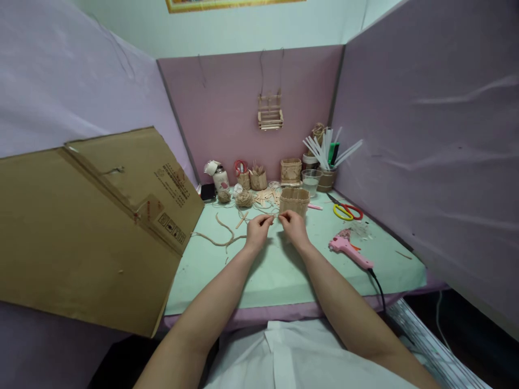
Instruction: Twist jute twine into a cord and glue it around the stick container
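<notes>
My left hand [258,231] and my right hand [294,229] are close together over the middle of the table, fingertips pinched. A thin strand of twine [276,216] spans the small gap between them, its ends hidden by the fingers. Just behind my right hand stands a small basket of wooden sticks [294,201]. Beyond my left hand lies a ball of twine [244,199], with loose strands near it. A braided cord [219,243] lies to the left, beside a loose wooden stick [242,220].
At right lie a pink glue gun [351,252] and red-and-yellow scissors [345,209]. A pot of white glue sticks [326,178], a plastic cup [311,183] and a second basket [291,172] line the back. A large cardboard sheet [101,227] leans over the left side.
</notes>
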Tool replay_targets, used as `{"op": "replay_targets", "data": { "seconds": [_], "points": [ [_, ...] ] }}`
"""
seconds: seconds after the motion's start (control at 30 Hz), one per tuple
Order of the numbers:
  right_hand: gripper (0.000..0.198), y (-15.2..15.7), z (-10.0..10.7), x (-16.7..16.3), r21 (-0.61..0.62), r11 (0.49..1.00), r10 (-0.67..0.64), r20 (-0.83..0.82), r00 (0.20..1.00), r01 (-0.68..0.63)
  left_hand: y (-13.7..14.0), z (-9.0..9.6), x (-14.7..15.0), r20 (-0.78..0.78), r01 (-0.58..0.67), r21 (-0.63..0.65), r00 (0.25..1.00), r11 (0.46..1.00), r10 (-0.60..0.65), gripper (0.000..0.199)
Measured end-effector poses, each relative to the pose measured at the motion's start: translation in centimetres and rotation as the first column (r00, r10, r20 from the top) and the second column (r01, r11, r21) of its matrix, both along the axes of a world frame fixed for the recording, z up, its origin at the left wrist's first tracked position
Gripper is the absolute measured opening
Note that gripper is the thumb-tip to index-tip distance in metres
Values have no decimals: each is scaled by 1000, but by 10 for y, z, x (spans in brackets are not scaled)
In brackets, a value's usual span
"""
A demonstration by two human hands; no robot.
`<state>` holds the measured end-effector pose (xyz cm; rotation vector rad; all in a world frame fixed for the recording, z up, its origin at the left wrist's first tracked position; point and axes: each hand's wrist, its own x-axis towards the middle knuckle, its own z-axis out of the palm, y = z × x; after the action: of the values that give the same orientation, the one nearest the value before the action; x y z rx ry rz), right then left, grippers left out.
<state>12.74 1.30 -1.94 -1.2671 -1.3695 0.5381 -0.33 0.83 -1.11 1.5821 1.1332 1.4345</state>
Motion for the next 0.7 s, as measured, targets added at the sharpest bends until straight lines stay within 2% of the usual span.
{"op": "replay_targets", "data": {
  "seconds": [0.07,0.13,0.2,0.3,0.4,0.47,0.53,0.63,0.7],
  "points": [
    [26,-3,3,0,74,997,-38,93,995,31,1,0,-2,-24,-39,29,999,999,40,17],
    [34,-7,6,-2,92,995,-45,113,993,35,2,-1,-2,-53,-59,47,997,997,62,17],
    [33,-10,9,-4,105,995,-6,100,995,-4,3,-3,-3,-80,-64,55,994,996,69,18],
    [17,-11,10,-6,197,979,39,90,995,-56,3,-4,-2,-109,-69,52,991,996,74,19],
    [29,-12,11,-5,281,951,85,154,984,-126,1,-2,-2,-121,-75,46,989,996,80,19],
    [22,-13,12,-3,278,940,137,218,966,-196,-1,-1,-1,-129,-67,46,989,997,72,18],
    [13,-14,13,-2,259,943,150,233,961,-210,-2,1,-1,-135,-55,35,989,998,59,18],
    [16,-12,12,-2,202,969,119,117,986,-141,-4,2,0,-125,-24,2,992,1000,24,17],
    [17,-8,11,-3,98,987,128,-14,992,-126,-3,1,1,-128,-3,-12,992,1000,1,17]
  ]
}}
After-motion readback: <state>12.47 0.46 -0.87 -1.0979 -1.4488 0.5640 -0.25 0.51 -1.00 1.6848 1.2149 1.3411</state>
